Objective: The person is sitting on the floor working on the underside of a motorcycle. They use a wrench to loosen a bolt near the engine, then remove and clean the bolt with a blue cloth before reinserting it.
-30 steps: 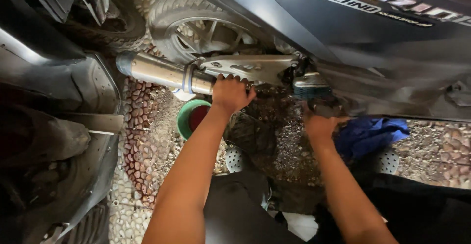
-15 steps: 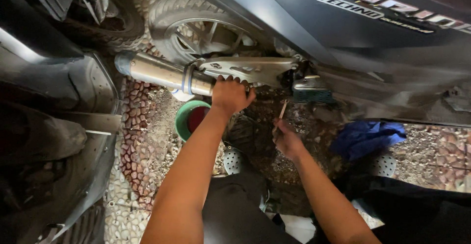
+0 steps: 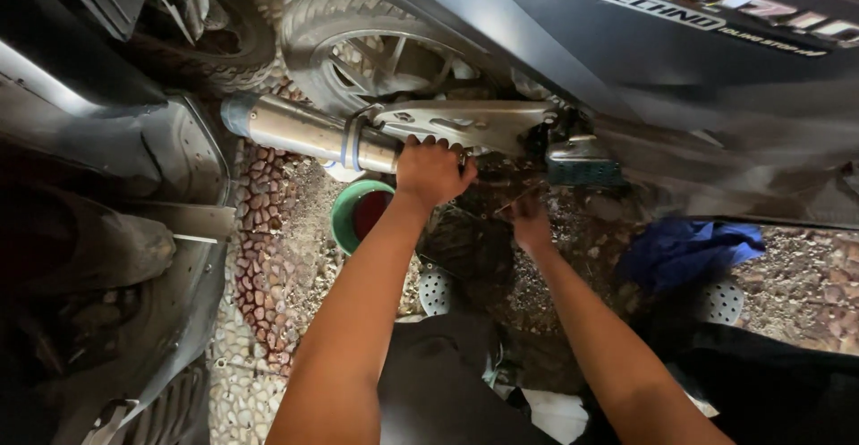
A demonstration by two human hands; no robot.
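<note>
- Silver metal: one exhaust pipe (image 3: 300,132) runs along the underside of the dark scooter body (image 3: 573,42), just in front of its single rear wheel (image 3: 376,51), above a pebbled floor (image 3: 268,275).
- The left hand (image 3: 432,170) is curled over the pipe's forward end, where it meets the pale metal guard plate (image 3: 465,125); fingers wrapped on top, knuckles up, gripping it.
- The right hand (image 3: 530,221) sits lower, under the engine, pinching one thin stick-like tool (image 3: 517,200) between its fingers; the tool's tip is too blurred to make out.
- Both forearms reach forward and upward from the bottom of the view, the left one straighter, the right angled inward.
- One green bowl (image 3: 360,214) with dark liquid stands on the floor, just left of the left wrist.
- One blue rag (image 3: 687,250) lies well to the right of the right hand.
- One ribbed footpeg (image 3: 582,163) juts out just right of the guard plate.
</note>
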